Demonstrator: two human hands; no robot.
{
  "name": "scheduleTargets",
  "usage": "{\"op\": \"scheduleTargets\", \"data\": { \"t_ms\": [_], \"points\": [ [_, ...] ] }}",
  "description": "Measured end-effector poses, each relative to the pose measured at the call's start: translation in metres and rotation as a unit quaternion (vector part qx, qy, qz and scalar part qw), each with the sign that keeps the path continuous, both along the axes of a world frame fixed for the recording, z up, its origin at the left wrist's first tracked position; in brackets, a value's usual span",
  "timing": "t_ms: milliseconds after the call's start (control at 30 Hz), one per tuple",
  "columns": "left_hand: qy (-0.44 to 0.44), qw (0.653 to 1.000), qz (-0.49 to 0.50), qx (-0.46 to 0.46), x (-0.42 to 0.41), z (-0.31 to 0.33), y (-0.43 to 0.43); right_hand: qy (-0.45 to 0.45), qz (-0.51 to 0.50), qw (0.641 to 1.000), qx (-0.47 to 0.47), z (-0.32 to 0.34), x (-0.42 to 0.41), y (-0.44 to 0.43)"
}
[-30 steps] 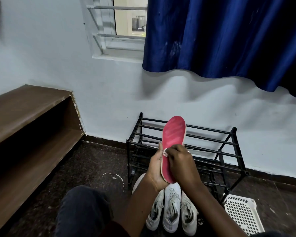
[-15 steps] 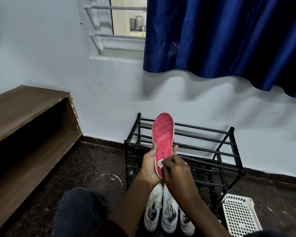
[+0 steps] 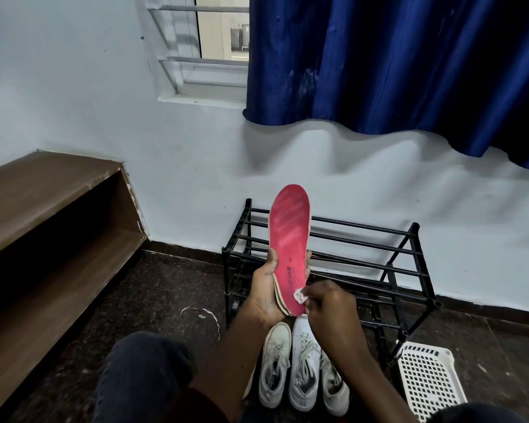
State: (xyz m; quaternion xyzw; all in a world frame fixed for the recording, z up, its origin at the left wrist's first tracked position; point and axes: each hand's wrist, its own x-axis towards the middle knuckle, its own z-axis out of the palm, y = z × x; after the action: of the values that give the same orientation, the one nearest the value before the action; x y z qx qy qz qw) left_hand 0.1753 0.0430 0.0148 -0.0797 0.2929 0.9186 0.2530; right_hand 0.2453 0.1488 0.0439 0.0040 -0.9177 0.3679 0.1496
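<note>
A red shoe insole (image 3: 289, 236) stands upright in front of me, toe end up, with more insole edges stacked behind its heel. My left hand (image 3: 266, 288) grips the heel end from the left, fingers wrapped behind it. My right hand (image 3: 327, 306) pinches a small whitish pad (image 3: 300, 297) against the insole's lower right edge. Three white sneakers (image 3: 303, 370) lie side by side on the floor just below my hands.
A black metal shoe rack (image 3: 379, 257) stands against the white wall behind the insole. A white perforated basket (image 3: 431, 383) sits at the lower right. A brown wooden shelf (image 3: 49, 215) runs along the left. A blue curtain (image 3: 394, 62) hangs above. My knee (image 3: 141, 370) is low in the middle.
My right hand has slid with the pad from the insole's middle down to its lower right edge. The insole now faces me more squarely.
</note>
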Motion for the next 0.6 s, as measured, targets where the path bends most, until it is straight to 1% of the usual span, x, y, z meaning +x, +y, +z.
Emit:
{"op": "scheduleTargets", "data": {
  "t_ms": [67,100,167,200,267,333,467,600],
  "points": [
    [0.003,1.000,0.008,-0.007,-0.001,-0.001,-0.001,-0.055,0.028,0.998,-0.001,0.003,0.006,0.004],
    [0.002,1.000,0.005,-0.013,-0.001,0.000,0.000,-0.077,0.035,0.996,-0.016,0.007,0.006,0.007],
    [-0.002,1.000,-0.010,-0.022,0.001,0.000,0.001,-0.071,0.028,0.994,-0.078,0.020,0.004,0.011],
    [-0.002,1.000,-0.014,-0.020,0.002,-0.001,0.001,-0.040,0.010,0.995,-0.095,0.027,0.000,0.013],
    [-0.001,1.000,-0.010,-0.015,0.005,-0.002,0.002,0.032,-0.019,0.997,-0.075,0.036,-0.010,0.014],
    [0.001,1.000,-0.004,-0.013,0.010,0.000,0.004,0.070,-0.016,0.997,-0.037,0.038,-0.023,0.011],
    [0.001,1.000,-0.017,0.012,0.015,0.008,0.008,0.079,0.004,0.995,0.052,0.024,-0.034,-0.003],
    [-0.014,1.000,-0.020,0.003,0.010,0.003,0.000,0.047,0.017,0.998,0.050,0.009,-0.018,-0.011]
  ]
}}
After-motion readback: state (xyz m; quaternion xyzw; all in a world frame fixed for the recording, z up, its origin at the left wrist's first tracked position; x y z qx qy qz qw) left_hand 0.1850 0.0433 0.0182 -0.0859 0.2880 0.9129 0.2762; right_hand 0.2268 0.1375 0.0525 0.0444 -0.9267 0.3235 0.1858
